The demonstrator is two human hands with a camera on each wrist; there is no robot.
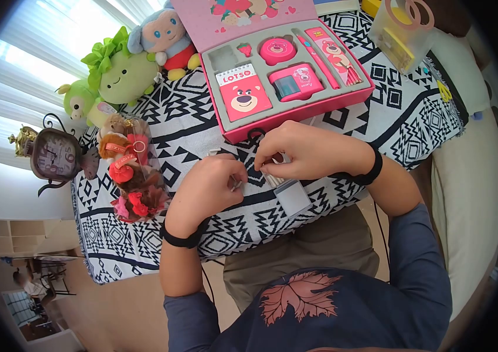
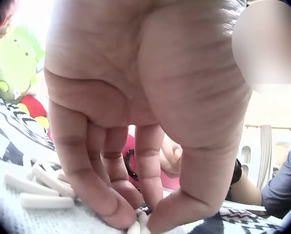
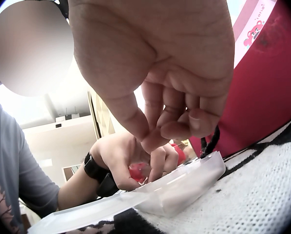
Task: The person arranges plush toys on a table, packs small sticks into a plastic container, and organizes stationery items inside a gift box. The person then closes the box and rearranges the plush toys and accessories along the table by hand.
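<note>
In the head view, my left hand point(image 1: 205, 183) is low over the patterned cloth, fingers curled down. The left wrist view shows its thumb and finger pinching small white sticks point(image 2: 135, 227); a loose pile of similar sticks point(image 2: 48, 186) lies beside that hand. My right hand point(image 1: 304, 151) hangs over a small clear case point(image 1: 293, 198) with its lid folded open and white sticks point(image 1: 273, 180) inside. In the right wrist view, the right thumb and forefinger tips meet above the translucent case point(image 3: 184, 187), with nothing visible between them.
A pink gift box point(image 1: 237, 134) with bear stationery stands behind the hands. Plush toys point(image 1: 126, 79) and a clock point(image 1: 55, 154) are at the left, near a wrapped bundle point(image 1: 134, 176). A clear bag point(image 1: 398, 47) stands at the back right.
</note>
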